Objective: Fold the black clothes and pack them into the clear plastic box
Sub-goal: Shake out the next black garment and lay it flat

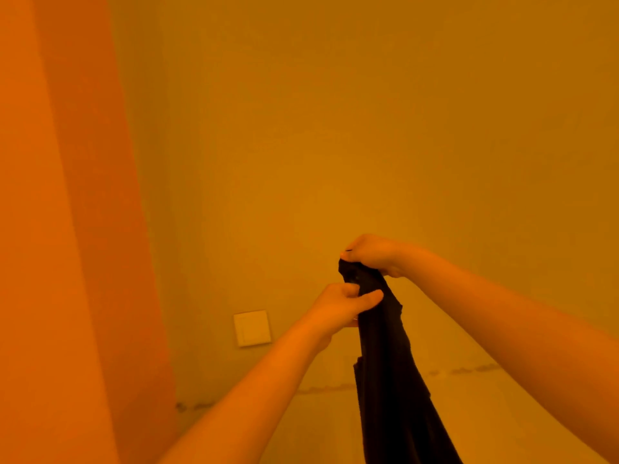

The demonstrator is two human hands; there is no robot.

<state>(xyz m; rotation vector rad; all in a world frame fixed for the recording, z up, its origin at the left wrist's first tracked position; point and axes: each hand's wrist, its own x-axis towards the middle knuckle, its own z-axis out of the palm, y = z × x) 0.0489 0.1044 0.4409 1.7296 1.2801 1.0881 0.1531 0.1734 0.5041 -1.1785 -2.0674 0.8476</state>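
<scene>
One black garment (388, 363), soft and limp, is held hanging at centre right, its top edge pinched by the right hand (371, 254) and bunched in the left hand (338, 306), best gripped at seams.

A dark, near-black garment of soft cloth (385, 363) hangs lengthwise in the air in front of a plain wall, gathered into a narrow, bunched column. Its top end is crumpled tight and sits highest; from there the cloth widens as it drops, with loose folds and a ragged-looking edge on the right side, and runs out of view at the bottom of the frame.
</scene>
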